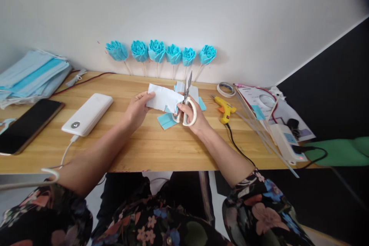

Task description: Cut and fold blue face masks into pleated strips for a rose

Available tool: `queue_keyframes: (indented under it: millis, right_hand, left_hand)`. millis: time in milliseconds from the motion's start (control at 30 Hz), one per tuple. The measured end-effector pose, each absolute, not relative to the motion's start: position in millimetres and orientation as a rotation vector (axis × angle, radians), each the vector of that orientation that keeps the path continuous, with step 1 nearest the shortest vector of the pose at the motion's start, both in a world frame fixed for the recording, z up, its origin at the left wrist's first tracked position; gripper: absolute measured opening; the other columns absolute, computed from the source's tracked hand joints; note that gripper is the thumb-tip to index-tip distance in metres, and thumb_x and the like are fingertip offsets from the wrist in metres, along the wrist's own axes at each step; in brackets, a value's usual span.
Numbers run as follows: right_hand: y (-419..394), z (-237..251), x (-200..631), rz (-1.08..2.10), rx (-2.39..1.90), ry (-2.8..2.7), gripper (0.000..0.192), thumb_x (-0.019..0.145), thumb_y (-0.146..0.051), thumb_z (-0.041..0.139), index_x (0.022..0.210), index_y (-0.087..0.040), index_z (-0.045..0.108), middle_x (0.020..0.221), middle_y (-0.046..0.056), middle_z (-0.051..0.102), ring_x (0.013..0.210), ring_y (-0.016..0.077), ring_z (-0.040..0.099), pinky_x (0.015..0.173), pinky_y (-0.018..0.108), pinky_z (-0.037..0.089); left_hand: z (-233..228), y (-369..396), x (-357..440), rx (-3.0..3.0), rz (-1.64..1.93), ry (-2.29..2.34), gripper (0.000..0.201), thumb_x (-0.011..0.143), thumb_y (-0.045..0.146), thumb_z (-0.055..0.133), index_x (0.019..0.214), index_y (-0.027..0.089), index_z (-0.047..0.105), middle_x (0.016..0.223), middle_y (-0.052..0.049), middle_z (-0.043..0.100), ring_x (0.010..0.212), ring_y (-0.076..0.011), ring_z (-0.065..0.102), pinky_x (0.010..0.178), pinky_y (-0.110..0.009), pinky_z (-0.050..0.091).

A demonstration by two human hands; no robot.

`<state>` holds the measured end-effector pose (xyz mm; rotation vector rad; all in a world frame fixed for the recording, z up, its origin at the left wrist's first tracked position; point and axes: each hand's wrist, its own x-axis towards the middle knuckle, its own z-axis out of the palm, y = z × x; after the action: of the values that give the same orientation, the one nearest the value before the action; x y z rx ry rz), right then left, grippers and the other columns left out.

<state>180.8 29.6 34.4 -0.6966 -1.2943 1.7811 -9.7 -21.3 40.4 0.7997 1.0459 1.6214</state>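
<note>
While left hand (138, 106) pinches white sheet (162, 98) | right hand (199, 120) grips scissors (186, 93) | sheet between hands

Wooden desk (132, 155), light grain. Outward from the left hand (138, 107): power bank (88, 114), then phone (30, 126), both flat; masks (34, 75) stacked beyond them. Scraps (167, 121) lie under and between the hands, some white, some blue. I see the glue gun (225, 110) right of the right hand (194, 118), tape (227, 95) behind it; farther right, clear rods (261, 134), power strip (289, 145), printed sheet (250, 95).
</note>
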Motion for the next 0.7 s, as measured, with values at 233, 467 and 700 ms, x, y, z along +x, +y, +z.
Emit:
queue_keyframes:
  millis: [233, 467, 700]
  right_hand:
    - [34.0, 31.6, 182.1, 1.888, -0.716, -1.363, 0.046, 0.078, -0.062, 0.072, 0.091, -0.019, 0.060, 0.072, 0.000, 0.068, 0.059, 0.0121, 0.064, 0.054, 0.025, 0.054]
    - [39.6, 40.9, 187.4, 1.788, -0.712, -1.304, 0.068, 0.068, -0.064, 0.080, 0.118, -0.024, 0.058, 0.077, -0.003, 0.067, 0.063, 0.0118, 0.064, 0.053, 0.024, 0.053]
    - [30.1, 39.4, 184.0, 1.810, -0.669, -1.498, 0.063, 0.062, -0.046, 0.089, 0.115, -0.026, 0.060, 0.085, -0.003, 0.062, 0.071, 0.0114, 0.060, 0.062, 0.025, 0.051]
  left_hand:
    - [39.0, -16.2, -18.4, 0.649, 1.604, 0.895, 0.026, 0.080, 0.030, 0.072, 0.097, 0.011, 0.067, 0.093, -0.010, 0.072, 0.081, -0.0190, 0.066, 0.071, -0.028, 0.053]
    - [39.2, -18.6, -19.6, 0.738, 1.458, 0.872, 0.028, 0.077, 0.037, 0.077, 0.088, 0.013, 0.070, 0.084, -0.008, 0.072, 0.072, -0.0179, 0.065, 0.065, -0.027, 0.050]
    - [42.0, -29.2, -6.8, 1.032, 1.175, 1.032, 0.034, 0.072, 0.044, 0.083, 0.076, 0.014, 0.067, 0.063, 0.001, 0.060, 0.053, -0.0076, 0.048, 0.050, -0.021, 0.034]
